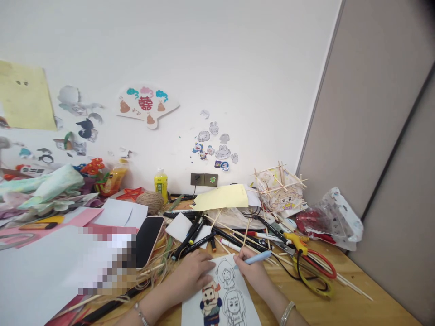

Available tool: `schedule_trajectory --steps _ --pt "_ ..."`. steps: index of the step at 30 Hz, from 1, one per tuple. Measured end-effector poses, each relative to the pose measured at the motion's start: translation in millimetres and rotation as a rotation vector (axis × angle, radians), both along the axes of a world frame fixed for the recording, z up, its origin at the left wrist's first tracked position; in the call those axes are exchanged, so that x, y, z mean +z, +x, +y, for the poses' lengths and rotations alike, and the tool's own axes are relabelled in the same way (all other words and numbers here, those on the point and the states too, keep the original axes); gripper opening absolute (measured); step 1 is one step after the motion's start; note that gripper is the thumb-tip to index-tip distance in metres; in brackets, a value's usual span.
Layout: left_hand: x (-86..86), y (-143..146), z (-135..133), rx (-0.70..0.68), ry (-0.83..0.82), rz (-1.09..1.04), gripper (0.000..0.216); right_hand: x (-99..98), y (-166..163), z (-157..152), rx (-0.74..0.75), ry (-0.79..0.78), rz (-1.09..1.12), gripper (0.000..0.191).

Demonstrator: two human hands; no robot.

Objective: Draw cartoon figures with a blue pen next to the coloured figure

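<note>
A white sheet of paper [190,312] lies on the table in front of me. On it are outlined cartoon figures, one of them coloured in. My left hand [192,274] rests on the paper's left side, its fingers loosely stretched over the upper left part. A light blue pen [258,257] is held in my right hand [253,270], at the paper's upper right edge beside the top figure. My fingers cover the pen's tip, so whether it touches the paper is hidden. Both wrists wear bracelets.
Several markers [190,242] and thin wooden sticks lie heaped behind the paper. A smartphone [149,240] and blank sheets are at the left. Scissors [314,267] and a plastic bag [340,217] lie right. A yellow bottle [161,184] stands by the wall.
</note>
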State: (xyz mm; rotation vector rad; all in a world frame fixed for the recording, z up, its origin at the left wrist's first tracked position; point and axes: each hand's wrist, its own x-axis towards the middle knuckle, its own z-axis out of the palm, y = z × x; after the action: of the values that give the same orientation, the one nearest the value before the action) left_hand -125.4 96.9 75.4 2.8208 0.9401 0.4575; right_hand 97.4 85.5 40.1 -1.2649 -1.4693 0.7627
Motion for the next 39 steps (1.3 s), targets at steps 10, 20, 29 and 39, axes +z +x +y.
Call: schedule_trajectory --steps 10,20,29,39 --pt "0.7 -2 -2 -0.032 0.013 -0.005 0.033 14.6 1 -10 0.074 0.101 -0.036 0.012" --pt "0.6 -1 0 -0.033 0.029 0.053 0.034 3.2 -2 -8 0.077 -0.071 0.016 0.025" --pt "-6.4 -4 6 -0.077 0.049 0.024 0.035 0.4 1 -9 0.135 0.032 -0.117 0.03" --pt "-8.5 -3 7 -0.087 0.08 0.026 0.034 -1.3 3 -10 0.164 0.071 -0.214 0.027"
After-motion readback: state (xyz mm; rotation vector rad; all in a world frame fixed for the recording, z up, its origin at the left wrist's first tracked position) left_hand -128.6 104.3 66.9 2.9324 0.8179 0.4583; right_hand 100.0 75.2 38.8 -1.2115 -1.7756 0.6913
